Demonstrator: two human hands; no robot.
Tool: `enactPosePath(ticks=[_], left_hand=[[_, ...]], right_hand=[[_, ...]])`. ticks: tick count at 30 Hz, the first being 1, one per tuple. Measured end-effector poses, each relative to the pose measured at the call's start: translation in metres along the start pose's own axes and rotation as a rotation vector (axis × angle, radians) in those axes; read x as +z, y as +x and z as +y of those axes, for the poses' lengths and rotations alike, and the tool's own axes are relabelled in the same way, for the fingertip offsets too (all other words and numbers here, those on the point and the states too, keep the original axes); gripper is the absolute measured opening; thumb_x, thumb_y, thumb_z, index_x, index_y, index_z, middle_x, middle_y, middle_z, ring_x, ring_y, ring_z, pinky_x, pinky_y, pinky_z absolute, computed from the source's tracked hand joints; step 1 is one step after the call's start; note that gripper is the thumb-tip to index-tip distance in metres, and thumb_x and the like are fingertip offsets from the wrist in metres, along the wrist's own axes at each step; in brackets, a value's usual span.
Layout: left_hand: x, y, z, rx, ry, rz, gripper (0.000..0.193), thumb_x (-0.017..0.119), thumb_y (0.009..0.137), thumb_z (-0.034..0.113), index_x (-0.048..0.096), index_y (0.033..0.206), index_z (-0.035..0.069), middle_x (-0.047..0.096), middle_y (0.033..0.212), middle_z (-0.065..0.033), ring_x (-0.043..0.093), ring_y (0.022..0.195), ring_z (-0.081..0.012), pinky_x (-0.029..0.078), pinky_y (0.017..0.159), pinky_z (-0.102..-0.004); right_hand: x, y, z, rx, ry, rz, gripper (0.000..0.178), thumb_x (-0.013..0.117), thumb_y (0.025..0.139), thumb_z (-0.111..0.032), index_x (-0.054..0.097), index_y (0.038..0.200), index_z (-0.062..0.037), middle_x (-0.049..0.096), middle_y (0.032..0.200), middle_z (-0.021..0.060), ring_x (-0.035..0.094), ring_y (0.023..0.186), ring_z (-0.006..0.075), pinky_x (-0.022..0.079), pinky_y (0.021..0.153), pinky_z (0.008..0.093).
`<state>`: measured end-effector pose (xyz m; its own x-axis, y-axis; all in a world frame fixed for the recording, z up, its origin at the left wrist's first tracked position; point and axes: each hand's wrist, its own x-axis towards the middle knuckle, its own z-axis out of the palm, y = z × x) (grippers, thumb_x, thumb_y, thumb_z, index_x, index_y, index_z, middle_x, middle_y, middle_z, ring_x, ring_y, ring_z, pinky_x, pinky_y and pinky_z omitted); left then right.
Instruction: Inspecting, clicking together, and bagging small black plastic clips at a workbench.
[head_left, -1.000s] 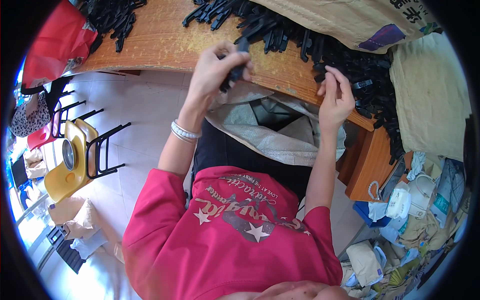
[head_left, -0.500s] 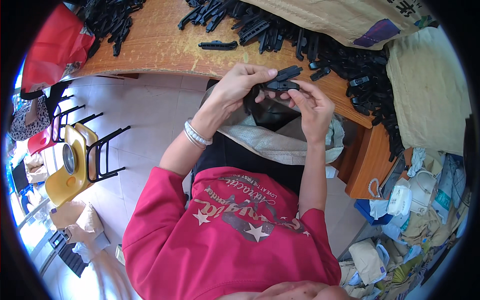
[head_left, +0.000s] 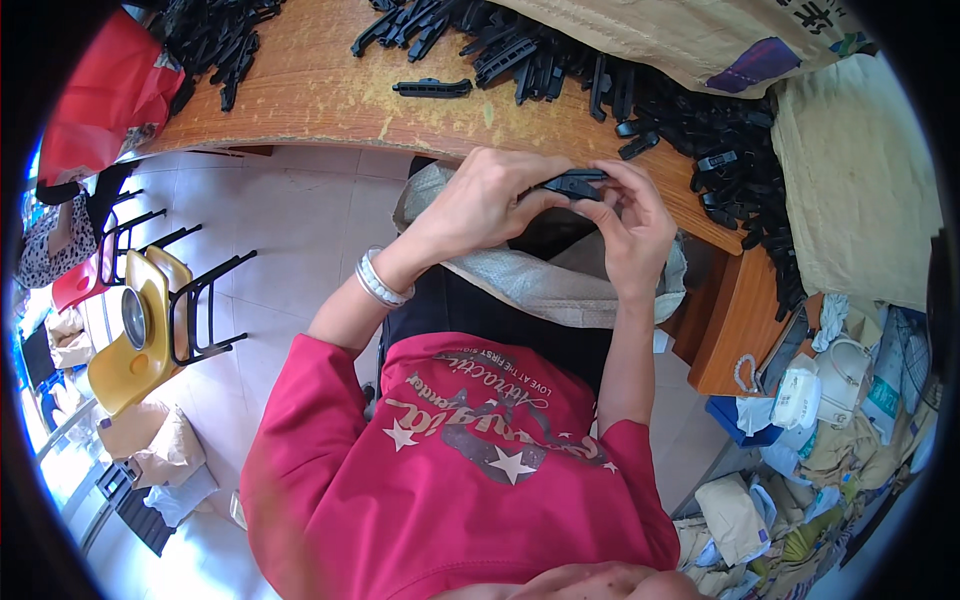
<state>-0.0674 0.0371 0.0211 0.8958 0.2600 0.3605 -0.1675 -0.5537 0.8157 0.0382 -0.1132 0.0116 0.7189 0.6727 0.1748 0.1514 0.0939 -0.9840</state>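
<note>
A small black plastic part [head_left: 574, 187] is pinched between both hands above my lap, just off the desk's front edge. My left hand [head_left: 497, 203], with pale bracelets on its wrist, closes its thumb and fingers on the part's left end. On its right end, the thumb and fingers of my right hand [head_left: 632, 220] press together. My fingers cover much of the part, so its exact kind cannot be told. Beneath the hands, an open whitish woven sack [head_left: 520, 285] lies across my lap; its inside is dark.
On the wooden desk [head_left: 330, 95] lie heaps of similar black parts [head_left: 735, 165] and one separate long black piece [head_left: 432, 89]. Large paper sacks [head_left: 850, 190] stand at the right. A red bag [head_left: 105, 90] hangs over the left end. Yellow chairs [head_left: 130, 372] stand on the left floor.
Both hands have drawn together around the black part and turned it. The left hand has rolled over, its back now facing up, and the dark piece that hung below it no longer shows.
</note>
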Motion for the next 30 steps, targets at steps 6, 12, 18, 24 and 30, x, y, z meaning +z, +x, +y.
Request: enactPosePath(ticks=[6, 12, 18, 24, 30], left_hand=[[0.011, -0.004, 0.002, -0.039, -0.059, 0.005, 0.027, 0.071, 0.076, 0.007, 0.064, 0.101, 0.001, 0.066, 0.082, -0.0177, 0.064, 0.072, -0.034, 0.05, 0.064, -0.0375], [0.036, -0.021, -0.012, -0.196, -0.181, -0.036, 0.029, 0.074, 0.075, 0.015, 0.064, 0.097, -0.001, 0.065, 0.079, -0.0187, 0.063, 0.069, -0.0347, 0.05, 0.064, -0.0378], [0.02, -0.017, -0.024, 0.198, 0.198, 0.169, 0.011, 0.069, 0.077, 0.011, 0.063, 0.085, 0.005, 0.054, 0.071, -0.0108, 0.057, 0.066, -0.0294, 0.048, 0.059, -0.0371], [-0.046, 0.001, -0.053, -0.289, 0.807, 0.339, 0.016, 0.062, 0.087, 0.021, 0.065, 0.095, 0.008, 0.062, 0.082, -0.0122, 0.062, 0.067, -0.03, 0.048, 0.056, -0.0383], [-0.057, -0.009, -0.056, -0.501, 0.493, 0.519, 0.025, 0.072, 0.079, 0.019, 0.063, 0.095, 0.002, 0.063, 0.071, -0.012, 0.063, 0.065, -0.028, 0.048, 0.061, -0.0359]], right_hand=[[-0.012, -0.006, 0.009, -0.044, -0.072, 0.012, 0.033, 0.069, 0.071, 0.013, 0.064, 0.103, 0.0034, 0.061, 0.093, 0.0058, 0.058, 0.081, 0.0085, 0.046, 0.068, 0.0204], [-0.042, 0.001, 0.008, 0.113, -0.211, -0.195, 0.021, 0.066, 0.078, 0.007, 0.067, 0.099, 0.0032, 0.063, 0.088, 0.0062, 0.058, 0.077, 0.009, 0.046, 0.066, 0.0213], [-0.047, 0.034, 0.015, -0.241, -0.795, 0.092, 0.017, 0.065, 0.082, 0.0, 0.068, 0.099, -0.0039, 0.057, 0.092, 0.0089, 0.058, 0.08, 0.0208, 0.046, 0.067, 0.0306], [-0.042, 0.046, 0.009, -0.496, -1.123, 0.03, 0.018, 0.072, 0.074, -0.003, 0.062, 0.089, -0.0031, 0.054, 0.092, 0.0081, 0.055, 0.082, 0.026, 0.046, 0.07, 0.0372], [-0.033, 0.029, 0.011, -0.343, -0.813, 0.191, 0.025, 0.071, 0.078, -0.001, 0.061, 0.101, 0.001, 0.06, 0.085, 0.0098, 0.055, 0.06, 0.016, 0.045, 0.054, 0.0277]])
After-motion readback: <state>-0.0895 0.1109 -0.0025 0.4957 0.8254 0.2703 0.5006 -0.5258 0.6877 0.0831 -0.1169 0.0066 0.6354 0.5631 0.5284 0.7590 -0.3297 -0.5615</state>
